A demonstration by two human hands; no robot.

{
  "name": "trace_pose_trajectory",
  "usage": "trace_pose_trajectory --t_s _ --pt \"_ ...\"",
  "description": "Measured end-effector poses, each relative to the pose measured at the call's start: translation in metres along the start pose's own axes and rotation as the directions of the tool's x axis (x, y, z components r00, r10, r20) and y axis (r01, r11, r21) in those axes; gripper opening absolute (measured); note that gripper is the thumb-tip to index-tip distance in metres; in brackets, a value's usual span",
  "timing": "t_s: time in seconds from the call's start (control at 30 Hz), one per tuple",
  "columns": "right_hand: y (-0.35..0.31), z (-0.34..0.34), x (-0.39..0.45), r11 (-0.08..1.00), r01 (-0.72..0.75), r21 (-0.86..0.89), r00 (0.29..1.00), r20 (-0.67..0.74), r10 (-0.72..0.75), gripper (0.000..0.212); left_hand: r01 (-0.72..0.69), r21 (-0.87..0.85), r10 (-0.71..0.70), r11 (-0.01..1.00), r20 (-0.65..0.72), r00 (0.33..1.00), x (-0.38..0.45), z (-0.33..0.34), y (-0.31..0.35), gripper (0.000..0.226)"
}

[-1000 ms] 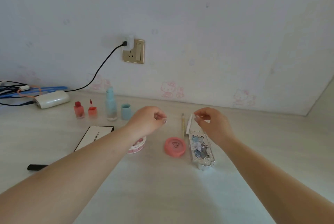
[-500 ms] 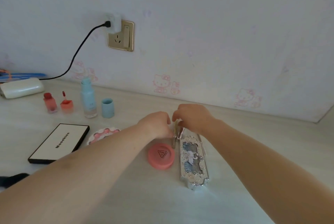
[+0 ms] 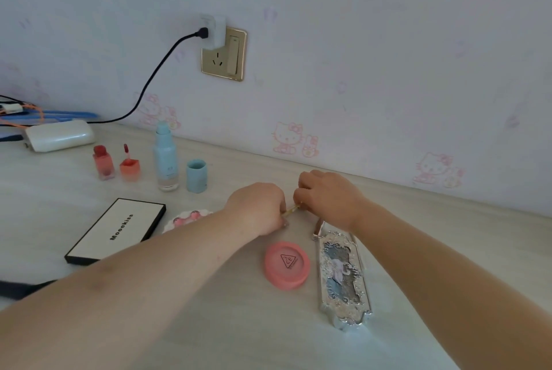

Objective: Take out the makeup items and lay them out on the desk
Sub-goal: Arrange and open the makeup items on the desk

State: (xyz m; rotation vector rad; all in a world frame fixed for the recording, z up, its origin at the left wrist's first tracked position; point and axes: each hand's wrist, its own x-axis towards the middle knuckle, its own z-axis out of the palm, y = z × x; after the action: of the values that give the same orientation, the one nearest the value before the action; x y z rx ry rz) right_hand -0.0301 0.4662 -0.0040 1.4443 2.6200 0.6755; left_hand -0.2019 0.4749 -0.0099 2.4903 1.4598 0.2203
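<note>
My left hand [image 3: 260,210] and my right hand [image 3: 327,196] meet low over the desk, and both pinch a thin gold stick [image 3: 291,210] between their fingertips. Just in front lie a round pink compact [image 3: 286,265] and an ornate silver palette [image 3: 343,277]. A white Mookiss palette [image 3: 116,230] lies to the left, and a frilly pink-and-white compact [image 3: 186,218] is partly hidden behind my left forearm. Farther back stand a red lip tint bottle [image 3: 103,162], its wand cap [image 3: 129,166], a pale blue bottle [image 3: 165,157] and its blue cap [image 3: 196,176].
A white power bank [image 3: 58,135] with cables lies at the back left, and a black cord runs up to the wall socket [image 3: 224,54]. A dark object [image 3: 18,289] pokes in at the left edge. The wall bounds the desk [image 3: 448,250] at the back.
My hands have come together from apart and dropped toward the desk. They now hold the thin gold stick that lay beside the silver palette. The camera has tilted and moved closer.
</note>
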Motion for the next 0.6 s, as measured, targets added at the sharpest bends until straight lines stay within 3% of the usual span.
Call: trace_pose_trajectory --t_s 0.1,0.3,0.37,0.6 --pt "-0.005 0.006 0.001 1.0 -0.01 0.025 0.997 -0.078 0.012 0.003 -0.021 -0.028 0.019 0.999 -0.072 0.997 -0.004 -0.002 -0.012 0.025" --pt "-0.024 -0.015 -0.018 0.887 -0.238 0.395 0.941 -0.132 0.311 0.013 -0.095 -0.138 0.059 0.986 -0.246 0.967 -0.029 -0.017 -0.032 0.013" --pt "-0.037 -0.03 -0.03 0.841 -0.236 0.487 0.909 -0.195 0.369 0.018 -0.138 -0.153 0.083 0.979 -0.321 0.943 -0.046 -0.025 -0.036 0.013" --pt "-0.078 -0.077 -0.045 0.825 -0.161 0.541 0.883 -0.295 0.366 0.03 -0.291 -0.306 0.124 0.906 -0.464 0.877 -0.109 -0.045 -0.052 0.009"
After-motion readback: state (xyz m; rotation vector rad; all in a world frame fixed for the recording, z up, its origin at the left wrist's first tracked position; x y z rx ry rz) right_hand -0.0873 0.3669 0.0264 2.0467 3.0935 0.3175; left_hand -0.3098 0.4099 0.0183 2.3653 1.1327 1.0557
